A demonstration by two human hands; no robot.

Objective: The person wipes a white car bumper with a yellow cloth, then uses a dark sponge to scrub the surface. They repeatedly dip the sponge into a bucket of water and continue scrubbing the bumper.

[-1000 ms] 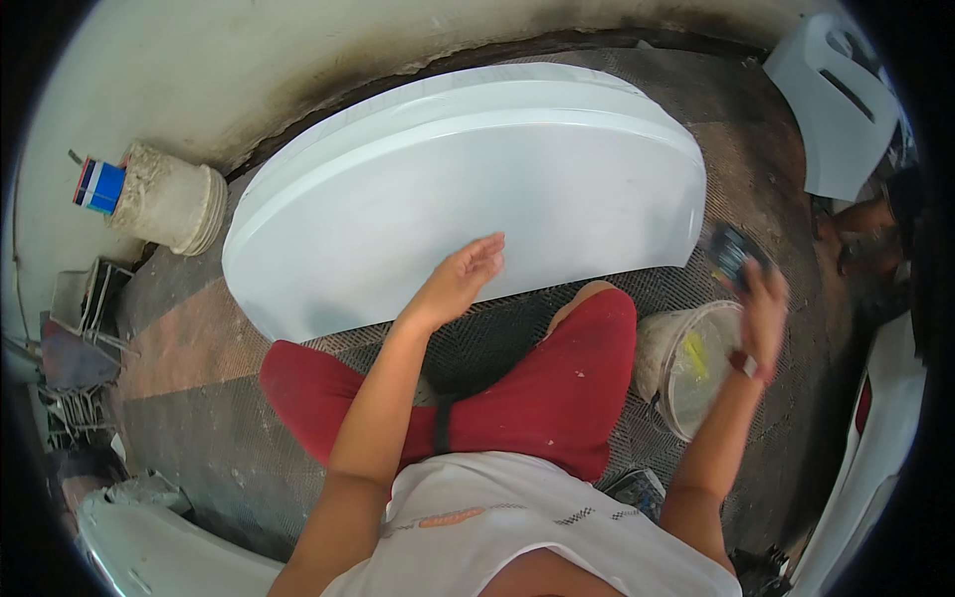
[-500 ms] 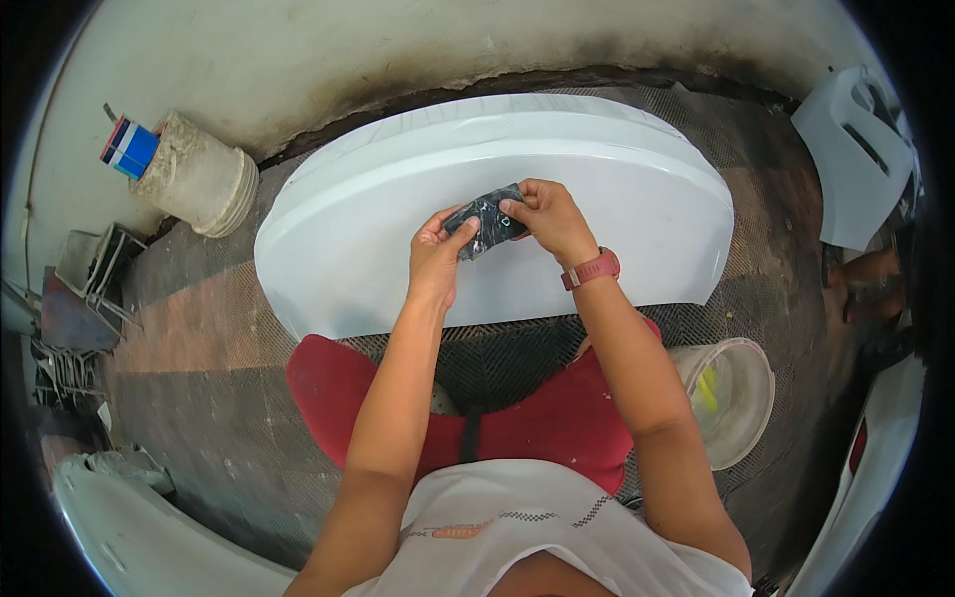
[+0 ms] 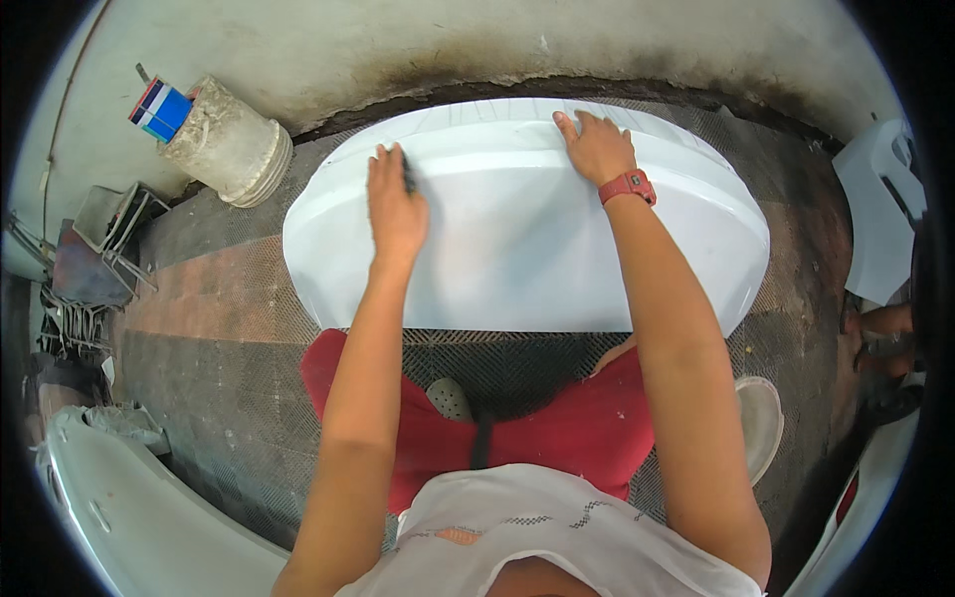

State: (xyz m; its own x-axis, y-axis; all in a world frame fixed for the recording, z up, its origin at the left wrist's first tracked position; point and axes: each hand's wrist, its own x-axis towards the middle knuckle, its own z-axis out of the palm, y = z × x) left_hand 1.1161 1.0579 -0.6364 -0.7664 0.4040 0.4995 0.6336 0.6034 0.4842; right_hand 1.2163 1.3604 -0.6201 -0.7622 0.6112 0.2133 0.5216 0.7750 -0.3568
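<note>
A glossy white panel (image 3: pixel 507 259) lies near a stained wall (image 3: pixel 438 45).

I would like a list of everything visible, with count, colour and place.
Curved panel: one, white, centre
Pad: one, dark, left of centre, partly hidden
Buckets: two, dirty white, left, right
Can: one, blue, white, red, at left bucket
Large pieces: three, pale, right, lower right, lower left
Metal frames: several, grey, left
Wall: one, stained whitish, back
Floor: one, grey, reddish, underneath
Other person: one, partly visible, right
Shirt: one, white, bottom
Shorts: one pair, red, lower centre
Shoe: one, grey, between knees
Watch: one, red, right wrist
Left hand: one, bare, over pad
Right hand: one, bare, on panel
</note>
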